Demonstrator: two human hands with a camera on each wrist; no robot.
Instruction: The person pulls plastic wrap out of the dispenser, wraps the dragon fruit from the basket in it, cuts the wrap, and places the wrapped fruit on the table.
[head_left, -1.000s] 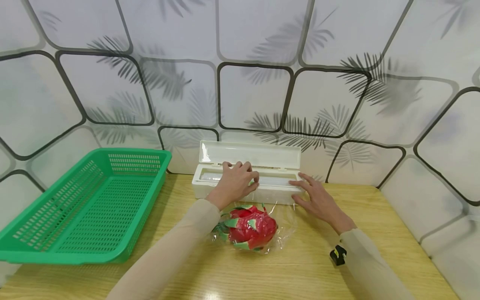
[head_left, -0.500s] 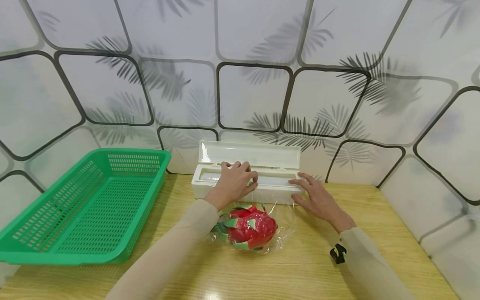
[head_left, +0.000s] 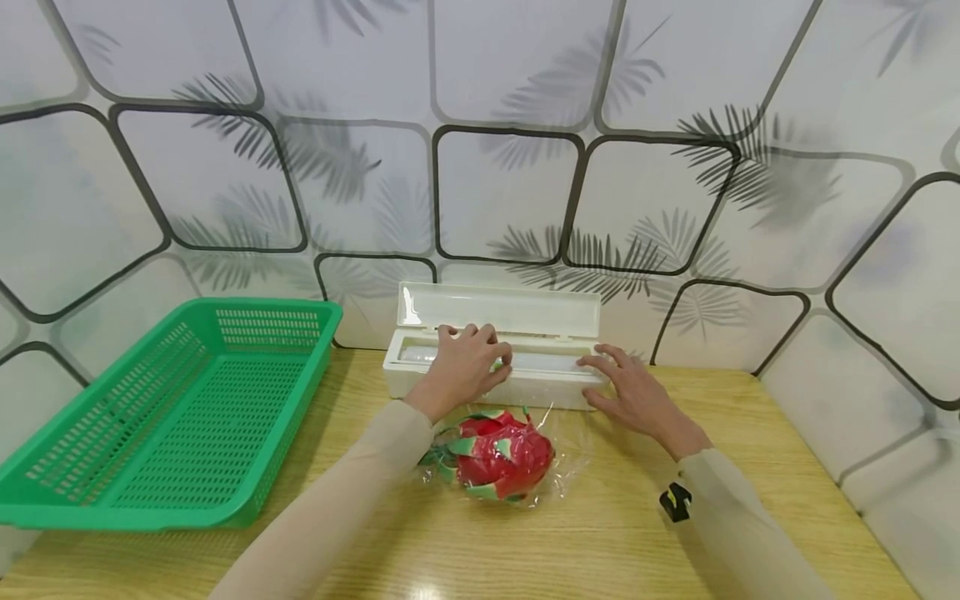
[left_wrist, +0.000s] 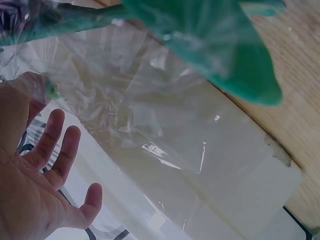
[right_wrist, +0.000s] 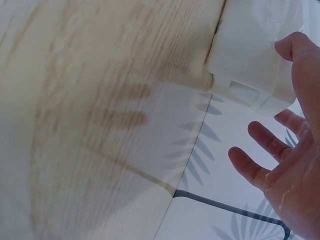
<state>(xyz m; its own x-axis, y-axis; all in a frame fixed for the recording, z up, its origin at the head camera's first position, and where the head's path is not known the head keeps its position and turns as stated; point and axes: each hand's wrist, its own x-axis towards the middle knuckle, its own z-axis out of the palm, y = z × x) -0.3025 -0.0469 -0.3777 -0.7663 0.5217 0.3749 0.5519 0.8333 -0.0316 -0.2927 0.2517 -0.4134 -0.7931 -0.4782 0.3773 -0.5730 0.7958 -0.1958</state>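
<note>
A white cling film dispenser [head_left: 540,392] stands against the wall with its lid raised and a roll [head_left: 551,362] inside. My left hand [head_left: 465,367] is over its front edge, pinching a small green slide cutter [left_wrist: 52,92] between thumb and index finger; the other fingers are spread in the left wrist view. My right hand [head_left: 633,392] holds the dispenser's right end, thumb on the front face and index finger on top. In the right wrist view its remaining fingers stand off the box. A red dragon fruit [head_left: 510,458] with green tips lies before the dispenser, under clear cling film [head_left: 573,442].
A green plastic basket [head_left: 296,450] sits on the left side of the wooden table [head_left: 585,550]. The patterned wall [head_left: 502,192] rises directly behind the dispenser. A black clip-like piece [head_left: 676,502] is at the right sleeve.
My left hand has slid slightly left along the dispenser's front edge with the slide cutter. My right hand, the dispenser and the dragon fruit stay nearly in place.
</note>
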